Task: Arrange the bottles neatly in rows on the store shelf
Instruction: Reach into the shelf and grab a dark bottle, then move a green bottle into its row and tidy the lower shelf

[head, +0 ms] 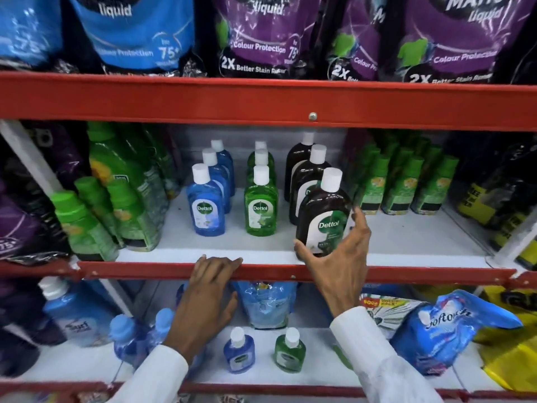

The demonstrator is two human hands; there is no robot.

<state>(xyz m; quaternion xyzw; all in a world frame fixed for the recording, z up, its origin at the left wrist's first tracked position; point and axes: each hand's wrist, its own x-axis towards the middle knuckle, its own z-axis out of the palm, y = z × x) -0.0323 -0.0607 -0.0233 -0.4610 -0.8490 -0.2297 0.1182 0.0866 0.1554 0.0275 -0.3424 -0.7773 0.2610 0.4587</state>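
On the white middle shelf (406, 242) stand three rows of Dettol bottles running front to back. The blue row (205, 205) is on the left, the green row (260, 206) in the middle, the brown row (308, 181) on the right. My right hand (340, 257) grips the front brown bottle (322, 216) low on its body, thumb on its left side and fingers on its right; the bottle tilts slightly at the shelf's front. My left hand (209, 289) rests with its fingers hooked over the red front rail (145, 270), holding no bottle.
Green-capped bottles (96, 213) crowd the left of the middle shelf and more (404, 181) stand at the right. Purple and blue detergent pouches (261, 36) fill the shelf above. Below are a small blue bottle (239, 351), a small green one (290, 351) and blue refill pouches (453, 330).
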